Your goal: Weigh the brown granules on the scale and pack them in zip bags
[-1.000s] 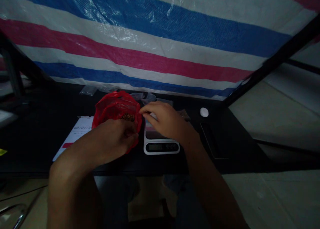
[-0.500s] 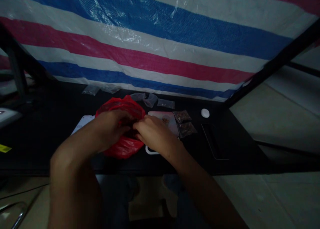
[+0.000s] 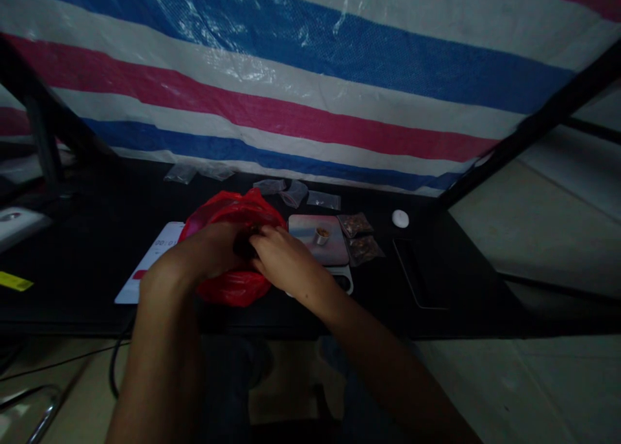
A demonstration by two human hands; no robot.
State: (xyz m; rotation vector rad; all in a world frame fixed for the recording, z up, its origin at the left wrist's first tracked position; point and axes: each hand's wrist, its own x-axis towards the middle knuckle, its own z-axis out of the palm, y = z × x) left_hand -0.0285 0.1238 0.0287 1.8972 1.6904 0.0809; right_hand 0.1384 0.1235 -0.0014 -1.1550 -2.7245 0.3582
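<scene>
A crumpled red plastic bag [image 3: 237,288] stands with its mouth open on the black table. My left hand [image 3: 220,246] reaches into it, its fingers hidden by the bag and shadow. At the bag's right side, my right hand [image 3: 276,253] is bent over the opening with its fingertips inside; what they touch is too dark to make out. Right of the bag is a kitchen scale [image 3: 310,227] carrying a small round cup [image 3: 321,236] of brownish bits. Two small clear bags of brown bits [image 3: 363,250] lie against the scale's right edge.
Several empty clear zip bags [image 3: 324,200] lie along the back. A lit phone [image 3: 165,240] showing a timer is left of the red bag. To the right are a white earbud case [image 3: 400,219] and a dark phone [image 3: 421,276]. A striped sheet [image 3: 291,94] hangs behind.
My left hand has sunk deeper into the red bag and its forearm has swung right. My right hand has shifted slightly left, so more of the scale and the lit phone shows.
</scene>
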